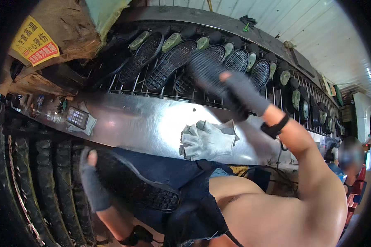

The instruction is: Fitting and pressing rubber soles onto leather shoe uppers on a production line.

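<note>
Black shoes with ribbed soles lie in a row on the metal rods of a rack (163, 91), with green pieces (172, 42) between them. My right hand (246, 92), in a grey glove with bare fingertips, is closed around a black shoe (206, 71) held over that row, its sole showing; motion blurs both. Low at the left, my left hand (94, 183), gloved alike, grips another black shoe (138, 181) near my lap. That shoe's treaded sole partly faces up. Some fingers of each hand are hidden.
A shiny metal ledge (132, 123) runs before the rack. White work gloves (208, 140) lie on it, and a phone (77, 117) rests on a cloth farther left. Black ribbed racks (49, 181) stand at the left, below a yellow warning sign (35, 40). Another person (350, 158) is at the far right.
</note>
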The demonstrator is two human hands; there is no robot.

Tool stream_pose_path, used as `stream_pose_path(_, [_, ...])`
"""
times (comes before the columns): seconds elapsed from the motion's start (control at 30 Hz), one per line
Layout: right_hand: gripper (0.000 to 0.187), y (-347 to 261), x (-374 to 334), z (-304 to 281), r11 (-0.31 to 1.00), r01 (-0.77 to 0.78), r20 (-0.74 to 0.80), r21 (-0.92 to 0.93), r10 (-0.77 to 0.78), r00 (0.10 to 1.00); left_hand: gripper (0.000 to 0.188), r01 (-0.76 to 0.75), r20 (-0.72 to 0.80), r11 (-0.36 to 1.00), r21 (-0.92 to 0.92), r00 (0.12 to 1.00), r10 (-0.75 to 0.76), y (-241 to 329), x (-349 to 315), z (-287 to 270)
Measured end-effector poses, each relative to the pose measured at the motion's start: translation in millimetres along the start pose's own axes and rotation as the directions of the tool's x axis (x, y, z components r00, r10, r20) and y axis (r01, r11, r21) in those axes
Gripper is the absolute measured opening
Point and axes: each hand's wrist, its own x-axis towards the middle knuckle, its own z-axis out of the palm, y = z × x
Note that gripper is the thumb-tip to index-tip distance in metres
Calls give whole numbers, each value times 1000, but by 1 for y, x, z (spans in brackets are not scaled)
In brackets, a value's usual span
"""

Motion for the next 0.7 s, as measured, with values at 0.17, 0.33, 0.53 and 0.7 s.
stream_pose_path(0.17, [76, -20, 5, 108, 993, 92, 237, 71, -107, 966, 44, 9, 104, 974, 225, 994, -34, -80, 15, -27])
stream_pose_path(0.33, [62, 71, 51, -87, 816, 141, -591, -561, -513, 622, 52, 172, -69, 965, -199, 980, -189, -139, -55, -17])
stream_pose_path(0.53, [43, 276, 27, -287, 913, -206, -710, 353, 405, 576, 62, 142, -168, 959, -244, 968, -186, -136, -89, 17])
stream_pose_path(0.7, [31, 314, 14, -322, 830, -363, -349, 423, 519, 780, 61, 105, -215, 964, -244, 964, -159, -126, -81, 7])
